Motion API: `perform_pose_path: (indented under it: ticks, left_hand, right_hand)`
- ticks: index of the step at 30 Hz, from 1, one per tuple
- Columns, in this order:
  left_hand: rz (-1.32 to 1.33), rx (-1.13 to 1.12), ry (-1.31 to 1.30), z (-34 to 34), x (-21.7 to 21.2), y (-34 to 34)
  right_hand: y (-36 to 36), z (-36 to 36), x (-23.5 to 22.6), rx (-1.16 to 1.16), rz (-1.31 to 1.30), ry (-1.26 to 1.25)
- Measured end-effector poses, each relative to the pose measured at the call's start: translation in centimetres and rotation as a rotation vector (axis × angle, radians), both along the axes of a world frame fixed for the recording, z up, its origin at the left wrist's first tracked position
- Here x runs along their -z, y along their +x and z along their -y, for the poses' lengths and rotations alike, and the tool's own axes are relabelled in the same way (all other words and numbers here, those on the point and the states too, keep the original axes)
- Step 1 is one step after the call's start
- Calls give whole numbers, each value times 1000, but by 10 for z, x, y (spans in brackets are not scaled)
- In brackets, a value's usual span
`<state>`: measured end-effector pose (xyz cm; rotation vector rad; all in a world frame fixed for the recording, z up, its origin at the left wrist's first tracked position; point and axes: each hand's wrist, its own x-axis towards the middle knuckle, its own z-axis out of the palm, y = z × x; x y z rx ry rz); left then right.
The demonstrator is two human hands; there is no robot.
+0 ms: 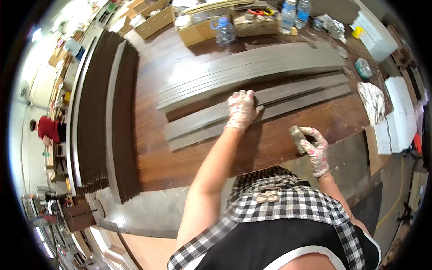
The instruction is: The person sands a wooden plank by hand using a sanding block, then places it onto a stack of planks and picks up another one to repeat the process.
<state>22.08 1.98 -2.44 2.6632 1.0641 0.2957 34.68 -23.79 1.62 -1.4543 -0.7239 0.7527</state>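
Both my hands wear patterned white gloves. My left hand (pixel 242 109) lies flat on a long grey strip (pixel 297 92), fingers spread, pressing it onto the brown workbench (pixel 189 157). A second grey strip (pixel 202 137) lies just in front of it. Behind them rests a stack of several longer grey strips (pixel 252 67). My right hand (pixel 311 145) hovers near the bench's front edge, curled around a small greyish block (pixel 297 134), possibly a sanding pad.
A tall pile of dark brown strips (pixel 105 117) runs along the left side. Cardboard boxes (pixel 198 29), plastic bottles (pixel 288 15) and scissors stand at the back. A crumpled rag (pixel 372 101) and white boards (pixel 398 117) lie at the right. A person in red (pixel 47 128) is far left.
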Motion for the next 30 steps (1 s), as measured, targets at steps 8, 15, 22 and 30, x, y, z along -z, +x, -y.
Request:
perform_pose_path:
  ticks: [8, 15, 22, 30]
  left_hand:
    - [102, 93, 25, 51, -5, -37]
    - [-33, 65, 22, 62, 1, -47]
    - [-43, 57, 37, 65, -2, -43]
    - [-18, 104, 60, 58, 2, -36]
  right_hand:
    - [12, -7, -9, 41, -7, 160]
    - [44, -56, 9, -38, 215, 232]
    - [127, -108, 44, -12, 372, 206]
    - [388, -55, 54, 582, 301, 91]
